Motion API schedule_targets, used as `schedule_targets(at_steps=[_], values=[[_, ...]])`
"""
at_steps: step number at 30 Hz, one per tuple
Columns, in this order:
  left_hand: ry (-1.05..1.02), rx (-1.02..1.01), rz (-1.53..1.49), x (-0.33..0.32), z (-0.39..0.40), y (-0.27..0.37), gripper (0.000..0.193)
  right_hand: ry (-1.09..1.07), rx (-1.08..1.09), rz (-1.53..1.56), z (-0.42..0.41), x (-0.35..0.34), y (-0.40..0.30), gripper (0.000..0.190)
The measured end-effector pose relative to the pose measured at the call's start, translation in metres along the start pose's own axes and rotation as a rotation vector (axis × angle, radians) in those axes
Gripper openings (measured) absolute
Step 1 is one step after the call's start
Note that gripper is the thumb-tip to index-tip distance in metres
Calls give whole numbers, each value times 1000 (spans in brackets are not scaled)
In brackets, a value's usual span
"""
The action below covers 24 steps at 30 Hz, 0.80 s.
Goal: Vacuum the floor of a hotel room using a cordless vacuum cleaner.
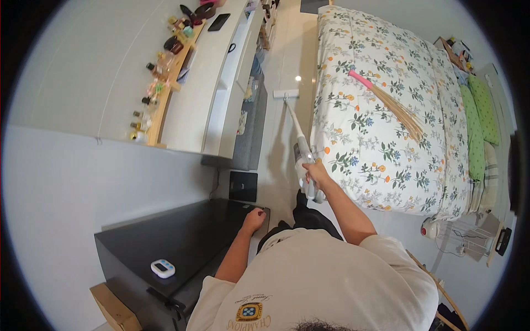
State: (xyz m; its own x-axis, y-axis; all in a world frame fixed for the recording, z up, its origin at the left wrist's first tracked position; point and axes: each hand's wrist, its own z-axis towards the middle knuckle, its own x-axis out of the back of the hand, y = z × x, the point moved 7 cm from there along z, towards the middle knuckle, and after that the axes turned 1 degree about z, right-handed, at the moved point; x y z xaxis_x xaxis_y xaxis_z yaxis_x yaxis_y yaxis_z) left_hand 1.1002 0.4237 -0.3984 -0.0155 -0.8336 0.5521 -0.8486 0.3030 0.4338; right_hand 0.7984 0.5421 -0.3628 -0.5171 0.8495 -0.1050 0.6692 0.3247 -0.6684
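Observation:
My right hand (pixel 316 176) is wrapped around the handle of a white-and-grey cordless stick vacuum cleaner (pixel 305 151). Its pale tube (pixel 293 118) slants away from me to a wide white floor head (pixel 285 94), which rests on the light tiled floor (pixel 285 62) between the bed and the white cabinet. Fingers curled in, my left hand (pixel 253 221) is beside the corner of a low black cabinet (pixel 178 240). I see nothing held in it.
On the right, a bed with a floral cover (pixel 372 165) carries a pink-handled stick broom (pixel 389 103). A white cabinet (pixel 194 91) lines the left, with bottles on a wooden shelf (pixel 165 103). A black flat scale-like panel (pixel 243 186) lies ahead. A white digital timer (pixel 163 268) sits on the black cabinet.

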Motion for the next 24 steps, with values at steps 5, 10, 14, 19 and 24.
schedule_targets(at_steps=[5, 10, 14, 19, 24], values=[[127, -61, -150, 42, 54, 36, 33, -19, -84, 62, -29, 43, -13, 22], [-52, 43, 19, 51, 91, 41, 38, 143, -55, 221, 14, 48, -33, 23], [-138, 76, 119, 63, 131, 41, 39, 185, -41, 41, 81, 27, -72, 24], [-223, 96, 68, 96, 207, 51, 39, 195, 56, -370, 184, 16, -155, 30], [-228, -9, 50, 142, 282, 102, 35, 320, 84, -743, 259, 1, -247, 47]])
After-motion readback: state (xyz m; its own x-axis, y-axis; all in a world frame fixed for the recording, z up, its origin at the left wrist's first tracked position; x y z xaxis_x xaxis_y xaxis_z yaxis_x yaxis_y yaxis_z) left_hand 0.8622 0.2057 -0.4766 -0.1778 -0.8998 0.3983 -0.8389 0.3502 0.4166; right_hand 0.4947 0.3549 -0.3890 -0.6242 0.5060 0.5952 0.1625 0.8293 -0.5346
